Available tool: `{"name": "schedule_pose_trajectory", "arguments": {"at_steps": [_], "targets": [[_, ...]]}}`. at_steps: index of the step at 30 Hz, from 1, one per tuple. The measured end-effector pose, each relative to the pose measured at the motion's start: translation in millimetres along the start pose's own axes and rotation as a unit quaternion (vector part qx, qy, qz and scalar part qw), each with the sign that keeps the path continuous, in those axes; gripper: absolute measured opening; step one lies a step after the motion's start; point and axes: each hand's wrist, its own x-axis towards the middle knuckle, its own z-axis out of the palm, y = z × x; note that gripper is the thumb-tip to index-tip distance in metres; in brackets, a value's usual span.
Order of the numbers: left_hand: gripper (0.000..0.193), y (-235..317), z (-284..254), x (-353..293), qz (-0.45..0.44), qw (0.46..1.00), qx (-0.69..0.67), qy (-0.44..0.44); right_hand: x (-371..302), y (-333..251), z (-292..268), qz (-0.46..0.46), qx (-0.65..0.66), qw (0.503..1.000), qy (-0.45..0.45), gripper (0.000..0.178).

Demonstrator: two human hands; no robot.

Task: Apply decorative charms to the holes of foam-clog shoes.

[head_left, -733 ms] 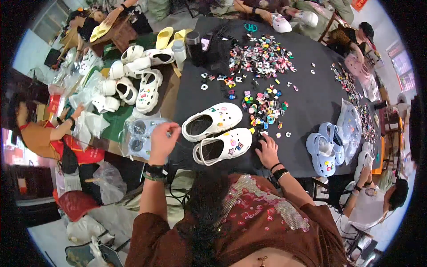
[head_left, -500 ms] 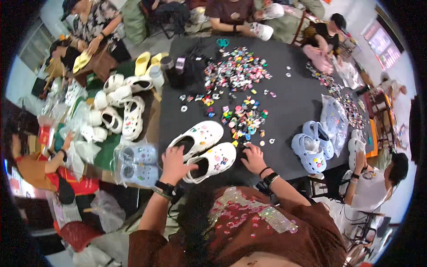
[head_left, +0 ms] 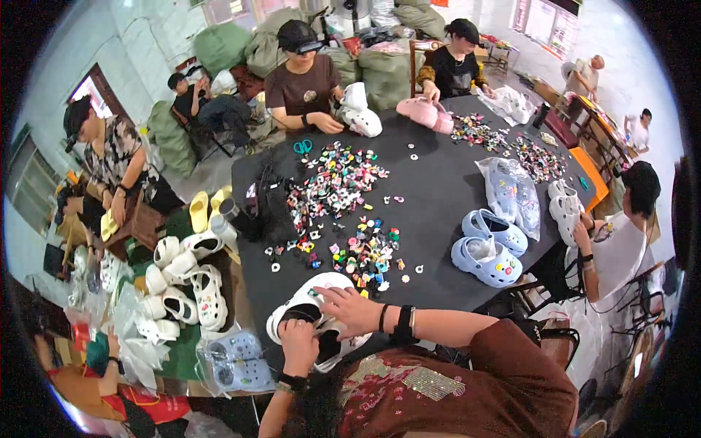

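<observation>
A pair of white clogs stands on the dark table right in front of me. The far clog point(head_left: 334, 281) has small charms on it, and the near clog point(head_left: 332, 359) is partly covered by my hands and wrists. My left hand point(head_left: 298, 347) is at the heel end of the pair, its fingers bent over the rim of a clog. My right hand point(head_left: 352, 311) reaches across the pair from the right, palm down. Its fingers are apart, and the tips touch the far clog beside its foot opening. Several colourful shoe charms point(head_left: 365, 252) lie loose just beyond.
A larger charm heap point(head_left: 332, 182) lies farther back, with teal scissors point(head_left: 302, 147) beside it. Blue clogs point(head_left: 485, 260) stand at right, a bagged blue pair point(head_left: 237, 361) at left. White clogs point(head_left: 209, 298) crowd the left side table. Co-workers surround the table, one holding a white clog point(head_left: 361, 122).
The view has tilted up, showing more of the room. My right hand has moved left from beside the near clog onto the pair. My left hand's fingers are more bent.
</observation>
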Motion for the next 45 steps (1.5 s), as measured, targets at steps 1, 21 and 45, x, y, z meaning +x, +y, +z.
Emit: {"name": "schedule_pose_trajectory", "arguments": {"at_steps": [1, 21, 45], "targets": [[0.015, 0, -6, 8, 0.018, 1.0, 0.005, -0.014, 0, -3, -12, 0.01, -0.017, 1.0, 0.006, 0.089], [0.019, 26, -58, 101, 0.044, 0.96, -0.105, 0.257, -8, 176, -147, 0.26, -0.179, 0.949, 0.025, 0.019], [0.041, -157, 22, -142, -0.473, 0.851, 0.122, 0.195, -93, 352, -37, 0.29, -0.027, 0.954, 0.069, 0.035]]}}
